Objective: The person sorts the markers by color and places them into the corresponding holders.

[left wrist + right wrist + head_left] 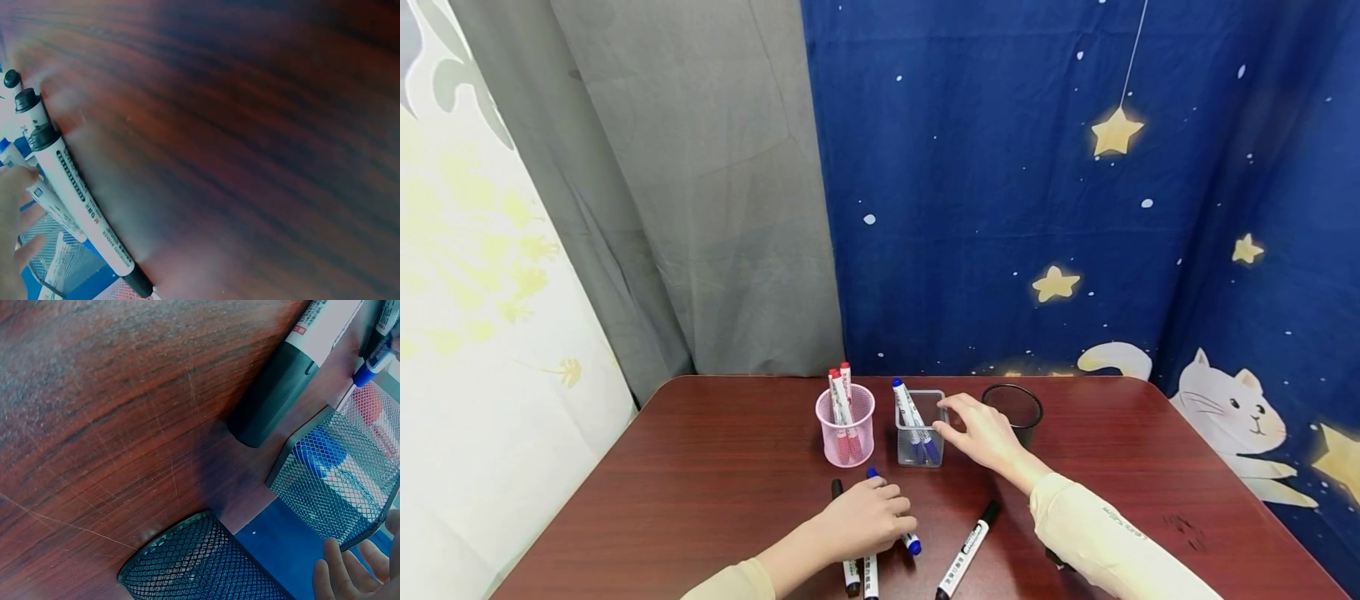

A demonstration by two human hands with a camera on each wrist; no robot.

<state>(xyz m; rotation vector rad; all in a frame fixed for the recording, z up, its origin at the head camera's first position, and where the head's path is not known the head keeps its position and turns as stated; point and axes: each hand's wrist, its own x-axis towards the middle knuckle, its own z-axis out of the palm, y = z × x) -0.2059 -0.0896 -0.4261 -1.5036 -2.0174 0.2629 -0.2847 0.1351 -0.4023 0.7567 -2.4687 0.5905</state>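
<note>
My left hand (867, 518) pinches a blue-capped whiteboard marker (912, 543) low over the table, in front of the pen holders. In the left wrist view, fingertips lie on the white barrel of that marker (59, 212). My right hand (988, 435) touches the right side of a grey square mesh pen holder (919, 457), thumb and fingertips at its rim, fingers spread. Two blue markers (910, 408) lean inside this holder. Beside the left hand lie two black markers (852, 575), partly hidden by it. Another black marker (966, 550) lies between the forearms.
To the left stands a pink round mesh holder (848, 454) with several red markers (841, 400). A black round mesh holder (1012, 387) stands behind the right hand. Part of a dark object (1055, 557) shows under the right forearm. Curtains (970, 208) hang behind the table (715, 467).
</note>
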